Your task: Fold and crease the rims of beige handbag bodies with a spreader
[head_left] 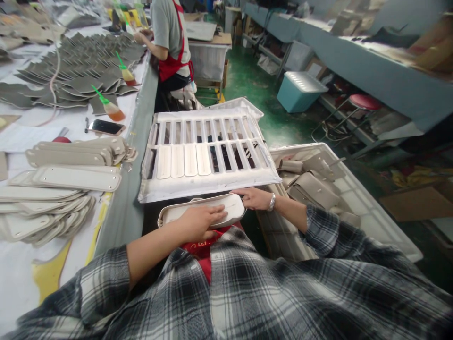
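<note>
A long, rounded cream bag piece (234, 204) with a raised rim lies in front of my body, over the lap. My left hand (200, 221) rests palm down inside it, fingers stretched flat across its pale inner face. At its right end, my right hand (257, 199) grips the rim, the index finger laid along the edge and the thumb mostly hidden. Just beyond stands a white slotted rack (208, 184), which carries several flat cream strips (191, 160) side by side in its nearer row.
On the left table are stacked cream straps (76, 177), grey leather pieces (88, 52), a phone (106, 126) and two green-tipped glue bottles (113, 111). A white crate (375, 226) at right holds bags (314, 189). A co-worker (173, 42) sits ahead.
</note>
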`<state>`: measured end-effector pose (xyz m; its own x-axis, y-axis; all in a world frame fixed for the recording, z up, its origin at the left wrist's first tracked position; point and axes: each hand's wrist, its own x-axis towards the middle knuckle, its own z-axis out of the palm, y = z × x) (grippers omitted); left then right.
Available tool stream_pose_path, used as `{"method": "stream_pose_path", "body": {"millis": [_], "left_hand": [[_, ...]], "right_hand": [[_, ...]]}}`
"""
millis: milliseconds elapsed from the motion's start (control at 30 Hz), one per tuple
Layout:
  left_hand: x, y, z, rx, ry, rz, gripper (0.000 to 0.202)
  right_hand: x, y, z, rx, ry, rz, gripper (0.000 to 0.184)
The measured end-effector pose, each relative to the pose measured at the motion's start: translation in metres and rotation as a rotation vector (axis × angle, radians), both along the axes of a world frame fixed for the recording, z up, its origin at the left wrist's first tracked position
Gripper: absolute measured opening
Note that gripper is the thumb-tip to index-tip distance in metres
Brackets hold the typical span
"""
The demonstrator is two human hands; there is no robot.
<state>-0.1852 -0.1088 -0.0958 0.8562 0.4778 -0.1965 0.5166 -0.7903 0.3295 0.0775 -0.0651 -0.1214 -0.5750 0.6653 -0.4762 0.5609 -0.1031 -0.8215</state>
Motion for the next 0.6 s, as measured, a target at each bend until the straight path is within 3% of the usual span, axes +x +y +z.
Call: {"method": "stream_pose_path", "body": {"millis": [200, 433, 567, 600], "left_hand": [[0.008, -0.004, 0.004, 0.049, 0.081, -0.002, 0.054], [0.008, 0.001, -0.009, 0.130, 0.119, -0.090, 0.051], [0.006, 0.002, 0.001, 0.143, 0.098, -0.101, 0.045], [0.006, -0.001, 0.006, 0.159, 0.106, -0.095, 0.044]], "right_hand": [[-0.001, -0.004, 0.006, -0.012, 0.008, -0.039, 0.068], [0.003, -0.005, 0.013, 0.006, 0.066, -0.176, 0.061], [0.020, -0.006, 0.006, -0.292, 0.227, -0.144, 0.060], [0.022, -0.008, 0.001, -0.352, 0.300, -0.218, 0.055]]}}
